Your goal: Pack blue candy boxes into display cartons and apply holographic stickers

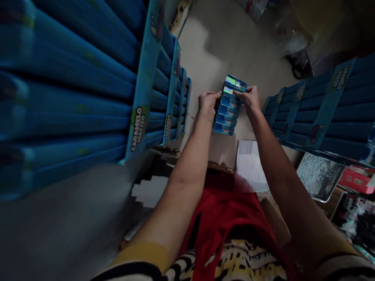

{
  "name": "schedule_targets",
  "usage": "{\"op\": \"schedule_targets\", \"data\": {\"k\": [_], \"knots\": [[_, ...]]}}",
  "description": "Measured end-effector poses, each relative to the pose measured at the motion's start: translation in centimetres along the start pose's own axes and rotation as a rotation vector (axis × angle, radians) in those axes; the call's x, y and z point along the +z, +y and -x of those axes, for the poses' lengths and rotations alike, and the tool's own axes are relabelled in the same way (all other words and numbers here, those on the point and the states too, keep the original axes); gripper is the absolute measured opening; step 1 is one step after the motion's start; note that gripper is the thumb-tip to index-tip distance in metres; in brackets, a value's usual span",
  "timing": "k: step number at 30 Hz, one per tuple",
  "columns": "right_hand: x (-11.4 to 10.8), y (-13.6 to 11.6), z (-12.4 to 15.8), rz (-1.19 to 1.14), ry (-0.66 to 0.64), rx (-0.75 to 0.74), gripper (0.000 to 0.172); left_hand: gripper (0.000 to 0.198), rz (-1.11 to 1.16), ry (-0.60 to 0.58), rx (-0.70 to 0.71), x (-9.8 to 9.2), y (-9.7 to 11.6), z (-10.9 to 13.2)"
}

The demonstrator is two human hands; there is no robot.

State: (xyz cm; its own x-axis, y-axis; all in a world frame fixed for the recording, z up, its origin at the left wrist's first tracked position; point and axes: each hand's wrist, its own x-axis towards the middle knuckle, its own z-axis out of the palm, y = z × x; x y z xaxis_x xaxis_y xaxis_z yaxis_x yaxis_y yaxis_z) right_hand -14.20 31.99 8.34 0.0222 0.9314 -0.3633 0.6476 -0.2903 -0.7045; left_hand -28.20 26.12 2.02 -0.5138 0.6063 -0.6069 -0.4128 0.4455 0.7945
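A row of several small blue packs (pixel 227 111) lies on the grey table, with shiny reflections on the upper two. My left hand (pixel 208 103) grips the row's left side near its upper end, the fingers partly hidden behind it. On the opposite side, my right hand (pixel 249 98) is closed on the same row, its thumb or a finger reaching over the second pack from the top.
Large stacks of blue boxes (pixel 158 78) stand at left, with more boxes (pixel 325 101) at right. Nearer me are a clear plastic sheet (pixel 250 166) and a metal tray (pixel 319 175). Black scissors (pixel 297 70) and plastic bags (pixel 295 41) lie at the upper right.
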Motion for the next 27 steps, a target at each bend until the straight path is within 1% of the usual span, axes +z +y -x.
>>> {"op": "schedule_targets", "data": {"k": [1,2,3,4,5,6,7,8,9,10,11,12,13,14,15,16,17,19,20,21,24,27], "knots": [[-0.4,0.1,0.6,-0.024,-0.025,-0.002,0.037,0.032,-0.063,0.033,0.022,-0.6,0.1,1.2],[-1.1,0.3,1.9,-0.041,-0.045,-0.014,0.036,0.027,-0.122,0.081,0.078,-1.5,0.0,3.0],[-1.9,0.8,3.7,-0.043,-0.057,-0.042,0.036,0.023,-0.18,0.136,0.169,-2.7,-0.3,5.4],[-2.9,1.7,6.1,-0.026,-0.062,-0.081,0.036,0.019,-0.234,0.185,0.291,-3.9,-1.0,8.3],[-4.0,2.9,8.9,0.015,-0.062,-0.135,0.036,0.016,-0.291,0.22,0.38,-5.0,-2.0,11.5],[-5.1,4.6,12.1,0.089,-0.056,-0.191,0.034,0.016,-0.371,0.215,0.442,-6.0,-3.3,14.7],[-6.1,6.5,15.4,0.184,-0.063,-0.234,0.031,0.016,-0.474,0.173,0.483,-6.6,-4.7,17.6],[-7.0,8.7,18.5,0.288,-0.086,-0.27,0.03,0.016,-0.587,0.059,0.518,-6.8,-6.2,20.0],[-7.7,11.1,21.3,0.399,-0.141,-0.29,0.03,0.015,-0.696,-0.089,0.538,-6.6,-7.7,21.8],[-8.3,13.5,23.7,0.504,-0.16,-0.262,0.032,0.014,-0.805,-0.239,0.55,-5.8,-8.9,22.8],[-8.7,15.8,25.5,0.591,-0.15,-0.211,0.037,0.017,-0.908,-0.372,0.558,-4.7,-9.9,23.2],[-9.1,18.0,26.8,0.663,-0.145,-0.162,0.043,0.024,-1.004,-0.47,0.561,-3.2,-10.7,22.9],[-9.4,20.0,27.6,0.718,-0.14,-0.12,0.05,0.034,-1.093,-0.53,0.564,-1.7,-11.1,22.3],[-9.6,21.7,28.1,0.757,-0.145,-0.095,0.055,0.043,-1.172,-0.562,0.565,-0.2,-11.3,21.3],[-9.8,23.1,28.2,0.782,-0.161,-0.09,0.058,0.048,-1.237,-0.586,0.567,1.1,-11.4,20.3],[-10.0,24.1,28.2,0.796,-0.182,-0.097,0.059,0.047,-1.285,-0.617,0.566,2.1,-11.3,19.4],[-10.1,24.8,28.1,0.8,-0.201,-0.109,0.059,0.042,-1.312,-0.655,0.56,2.8,-11.3,18.6],[-10.4,25.5,27.7,0.789,-0.221,-0.13,0.059,0.026,-1.318,-0.72,0.539,3.4,-11.1,17.7],[-10.5,25.5,27.5,0.777,-0.227,-0.137,0.06,0.02,-1.306,-0.723,0.534,3.4,-11.0,17.5],[-10.5,25.3,27.2,0.765,-0.231,-0.142,0.06,0.017,-1.292,-0.71,0.535,3.2,-11.0,17.5],[-10.6,24.1,26.0,0.741,-0.224,-0.134,0.056,0.02,-1.284,-0.685,0.558,2.6,-11.2,17.5],[-10.5,22.4,24.3,0.698,-0.201,-0.131,0.053,0.019,-1.313,-0.739,0.552,2.4,-11.6,17.2]]}}
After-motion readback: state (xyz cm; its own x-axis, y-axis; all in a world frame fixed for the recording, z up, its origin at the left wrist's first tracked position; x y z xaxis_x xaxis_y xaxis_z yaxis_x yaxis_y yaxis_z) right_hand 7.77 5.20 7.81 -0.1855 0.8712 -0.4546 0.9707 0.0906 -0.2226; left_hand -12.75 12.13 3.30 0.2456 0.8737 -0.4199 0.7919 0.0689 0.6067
